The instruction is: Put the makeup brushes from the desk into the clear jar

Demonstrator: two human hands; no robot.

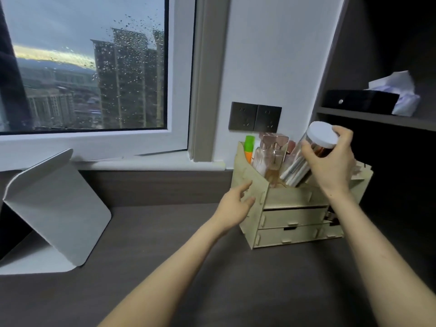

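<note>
My right hand point(330, 161) grips a clear jar point(302, 161) with a white lid point(322, 137), tilted to the right above the wooden organizer point(290, 215). Several makeup brushes with white handles point(295, 172) show through the jar's wall. My left hand point(236, 204) is open, fingers spread, touching the organizer's left side. I see no loose brushes on the dark desk point(188, 267).
The organizer's top holds an orange and green tube point(249, 147) and glass bottles point(271, 159); two drawers sit below. A white folding stand point(54, 213) is at left. Wall sockets point(254, 119), a window and a dark shelf with a tissue box point(363, 102) lie behind.
</note>
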